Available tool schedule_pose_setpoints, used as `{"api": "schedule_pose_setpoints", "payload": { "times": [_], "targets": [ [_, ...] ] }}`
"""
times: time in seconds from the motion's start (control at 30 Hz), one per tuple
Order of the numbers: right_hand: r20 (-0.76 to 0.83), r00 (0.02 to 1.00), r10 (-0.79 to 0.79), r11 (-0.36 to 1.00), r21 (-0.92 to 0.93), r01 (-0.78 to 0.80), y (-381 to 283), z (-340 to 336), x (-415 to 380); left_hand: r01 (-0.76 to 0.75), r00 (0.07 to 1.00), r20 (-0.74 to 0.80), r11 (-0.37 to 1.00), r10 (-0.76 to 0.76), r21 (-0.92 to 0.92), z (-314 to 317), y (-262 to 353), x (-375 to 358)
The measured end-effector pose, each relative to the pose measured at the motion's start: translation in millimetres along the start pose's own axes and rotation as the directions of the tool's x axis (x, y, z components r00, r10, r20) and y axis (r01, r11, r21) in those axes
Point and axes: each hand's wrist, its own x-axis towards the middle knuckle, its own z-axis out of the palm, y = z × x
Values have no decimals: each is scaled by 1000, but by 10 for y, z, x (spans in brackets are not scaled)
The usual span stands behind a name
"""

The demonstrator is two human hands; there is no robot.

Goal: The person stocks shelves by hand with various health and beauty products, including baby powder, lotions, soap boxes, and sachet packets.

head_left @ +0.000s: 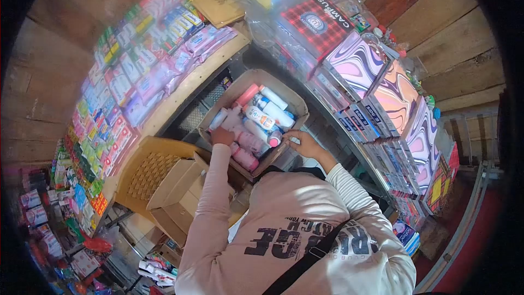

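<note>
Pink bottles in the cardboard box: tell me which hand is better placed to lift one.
Left, likely: the left hand reaches inside the cardboard box, near the pink bottles; the right hand is farther off, at the opposite side.

I see both sleeved arms [212,194] reaching forward, left hand [222,136] lowered, fingers partly hidden, right hand [305,144] loosely bent.
</note>
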Motion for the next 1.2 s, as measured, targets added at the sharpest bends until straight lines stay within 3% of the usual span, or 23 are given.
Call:
{"api": "schedule_pose_setpoints", "payload": {
  "times": [0.03, 0.13, 0.23, 0.33, 0.43, 0.47, 0.53, 0.6, 0.7, 0.8, 0.9, 0.93, 0.97, 1.03, 1.07, 1.17, 1.2],
  "targets": [
    [15, 1000, 25, 999, 27, -26, 13, 2, 25, 2, 1000, -17, 999, -3, -41, 31, -9, -19],
    [30, 997, 66, 996, 61, -67, 67, -11, 54, 62, 997, -58, 975, -51, 212, 26, 354, -251],
    [11, 1000, 27, 999, 33, -28, 138, 5, 47, 80, 988, -146, 983, -55, 166, -41, 744, -419],
    [29, 999, 30, 999, 35, -31, 148, 5, 27, 75, 994, -84, 997, -73, 14, 157, 992, -152],
    [62, 997, 47, 999, 12, -48, 131, -12, 0, 311, 950, 99, 924, -296, -224, 350, 1139, 262],
    [65, 997, 39, 999, 8, -39, 123, -14, -12, 339, 940, 94, 873, -327, -351, 574, 1040, 459],
    [34, 999, -15, 1000, -24, 16, 125, 8, -49, 374, 927, 144, 886, -347, -272, 664, 1008, 616],
    [37, 999, 30, 999, -29, -29, 100, -3, -75, 387, 922, 143, 884, -361, -261, 702, 1054, 648],
    [48, 999, 16, 999, -42, -14, 29, -39, -82, 217, 976, 51, 928, -212, -302, 747, 1106, 636],
    [26, 1000, 4, 999, -42, -3, 20, -24, -49, -83, 975, -222, 899, -17, -430, 1518, 891, 1020],
    [37, 995, 92, 994, 55, -94, 36, -53, -16, -76, 995, 10, 818, 100, -570, 701, 1137, 620],
    [54, 990, 131, 986, 99, -136, 12, -87, 17, -182, 974, -60, 590, 219, -787, 667, 1120, 634],
    [8, 990, 137, 984, 118, -137, -10, -119, 56, -241, 946, -94, 482, 309, -842, 632, 1104, 658],
    [-74, 985, 159, 976, 163, -145, -193, -187, 97, -317, 871, -179, 247, 457, -916, -90, 1294, 339],
    [-115, 985, 130, 991, 35, -127, -294, -246, 143, -251, 842, -50, 309, 537, -917, -421, 1363, 210],
    [-320, 947, -39, 993, 92, 72, -308, -141, 345, -198, 772, 78, 356, 631, -913, -1020, 1646, -142],
    [-275, 960, 43, 970, 242, 26, -395, -134, 383, -89, 757, 130, 298, 640, -950, -1023, 1713, -223]
  ]
}}
